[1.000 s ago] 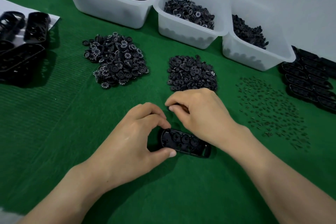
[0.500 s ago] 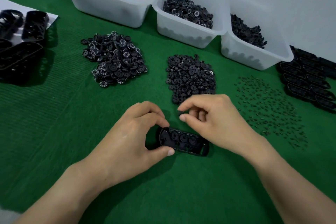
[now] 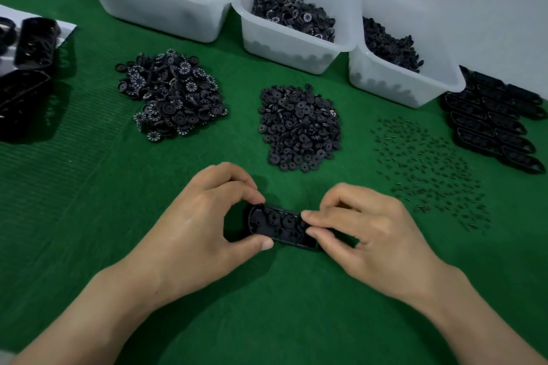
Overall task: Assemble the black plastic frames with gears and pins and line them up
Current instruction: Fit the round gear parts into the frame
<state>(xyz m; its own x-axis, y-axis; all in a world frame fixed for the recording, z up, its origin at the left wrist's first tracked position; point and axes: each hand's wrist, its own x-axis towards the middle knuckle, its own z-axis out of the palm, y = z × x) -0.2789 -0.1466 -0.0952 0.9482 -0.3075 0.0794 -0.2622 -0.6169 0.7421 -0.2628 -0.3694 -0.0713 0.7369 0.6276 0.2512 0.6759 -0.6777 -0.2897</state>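
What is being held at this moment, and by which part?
The black frame: the left hand pinches its left end between thumb and fingers, and the right hand pinches its right end.

The light is soft and a bit dim, and it seems to come from above and the far side. Dark shadows lie on the green felt desk (image 3: pixel 89 216) under the bare arms (image 3: pixel 98 314) and beside the stack of black plastic frames (image 3: pixel 26 98) at the left. The edges bend and look blurry.
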